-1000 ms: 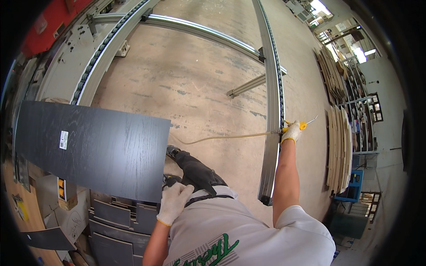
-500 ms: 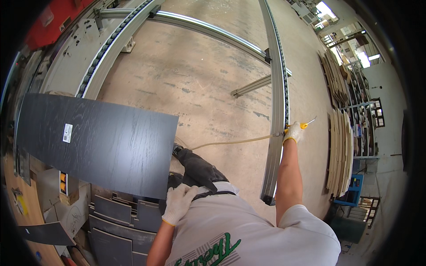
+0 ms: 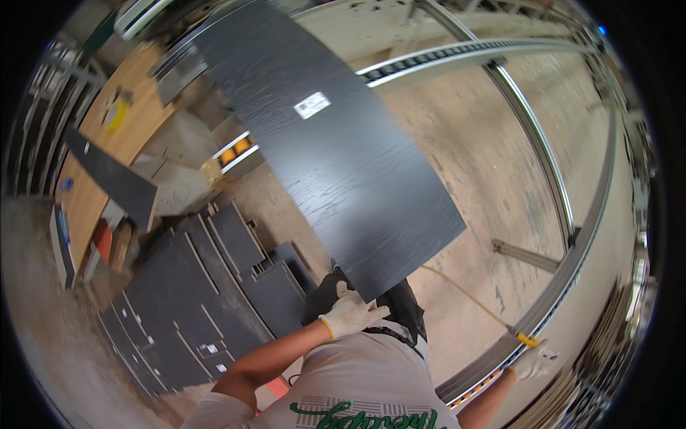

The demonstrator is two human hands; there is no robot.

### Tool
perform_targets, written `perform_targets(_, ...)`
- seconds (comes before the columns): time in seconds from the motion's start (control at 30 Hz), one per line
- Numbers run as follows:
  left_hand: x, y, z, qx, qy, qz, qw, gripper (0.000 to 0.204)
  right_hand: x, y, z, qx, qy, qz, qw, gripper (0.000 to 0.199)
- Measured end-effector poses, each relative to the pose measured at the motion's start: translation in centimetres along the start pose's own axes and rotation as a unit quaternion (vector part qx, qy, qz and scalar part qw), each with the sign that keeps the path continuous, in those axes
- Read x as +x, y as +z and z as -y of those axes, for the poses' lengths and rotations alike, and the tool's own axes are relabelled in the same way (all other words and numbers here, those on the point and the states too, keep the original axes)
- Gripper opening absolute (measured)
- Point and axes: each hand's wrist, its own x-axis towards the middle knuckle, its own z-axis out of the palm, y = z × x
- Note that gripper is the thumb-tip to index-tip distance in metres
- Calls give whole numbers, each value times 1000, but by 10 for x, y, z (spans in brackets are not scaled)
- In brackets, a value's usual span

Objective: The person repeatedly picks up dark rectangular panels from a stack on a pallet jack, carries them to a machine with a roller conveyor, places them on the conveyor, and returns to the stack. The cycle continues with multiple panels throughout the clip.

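My left hand (image 3: 351,314), in a white knit glove with a yellow cuff, is at my waist beside the near corner of a long dark wood-grain panel (image 3: 357,179). Its thumb and fingers are spread; whether they touch the panel is unclear. Out to the right, my gloved right hand (image 3: 534,363) is closed on a yellow air blow gun (image 3: 528,339). A thin hose (image 3: 464,292) runs from the gun back toward my legs, passing behind the panel. The panel bears a white label (image 3: 312,105) and slants away to the upper left.
A roller conveyor rail (image 3: 457,53) crosses behind the panel, and another rail (image 3: 572,286) runs beside my right hand. Stacked dark panels (image 3: 179,286) lie at lower left. A wooden table (image 3: 136,93) holds a yellow tape roll (image 3: 114,114). Boards (image 3: 607,322) stand at right.
My view has swung left, bringing the panel to the middle. The right hand, still gripping the blow gun, now appears lower, beside the rail. The left hand remains near the panel's corner.
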Motion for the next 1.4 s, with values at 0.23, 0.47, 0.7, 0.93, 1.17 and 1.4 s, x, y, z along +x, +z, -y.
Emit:
perform_targets(0.23,-14,-14,17,-66,-245,-39,966,59,-29,-93,204,391,-180,118,895,58)
perform_targets(0.47,-101,5,22,-25,-331,-267,905,54,-98,-108,325,495,-333,283,752,53)
perform_targets(0.7,-211,96,-21,-71,-649,-265,710,58,-151,-111,362,580,-281,449,619,52)
perform_targets(0.93,-197,115,-55,-90,-628,-237,736,57,-159,-120,357,635,-260,468,556,49)
perform_targets(1.17,-165,76,-41,2,-538,-223,813,51,-155,-109,359,634,-201,499,556,45)
perform_targets(1.4,-174,64,-34,19,-560,-183,808,58,-162,-104,363,615,-221,501,567,44)
